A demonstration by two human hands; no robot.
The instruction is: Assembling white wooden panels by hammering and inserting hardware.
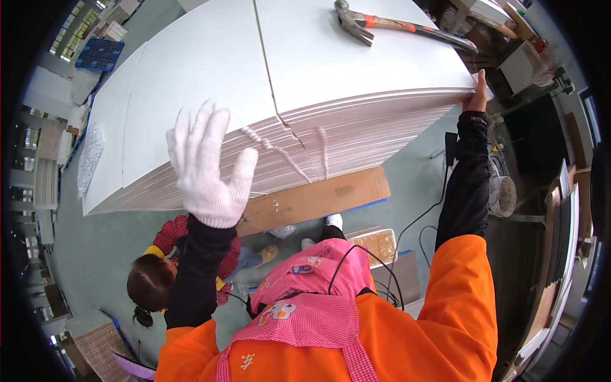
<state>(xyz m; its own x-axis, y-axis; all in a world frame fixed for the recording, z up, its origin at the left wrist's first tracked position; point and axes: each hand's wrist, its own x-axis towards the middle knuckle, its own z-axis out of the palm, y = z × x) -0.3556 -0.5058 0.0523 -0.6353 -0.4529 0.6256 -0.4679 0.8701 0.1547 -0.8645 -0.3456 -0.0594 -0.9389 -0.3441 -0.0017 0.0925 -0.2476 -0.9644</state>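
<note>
A tall stack of thin white panels (191, 57) fills the space in front of me, its layered edges facing me. My left hand (207, 169), in a white knit glove, is raised over the near left edge, fingers spread and nothing in it. At the right corner of the stack, my right hand (477, 95) rests against the panel edges. One of its digits points up; the other fingers are mostly hidden, and something whitish shows beside them. A claw hammer (398, 25) with an orange-and-black handle lies on top, near the far right.
A cardboard sheet (312, 200) lies under the stack's near side. Left of my legs, a person in a red jacket (153, 280) is low down beside the stack. A taped carton (375, 245) and black cables (420, 216) lie near my feet. A bucket (503, 196) stands at right.
</note>
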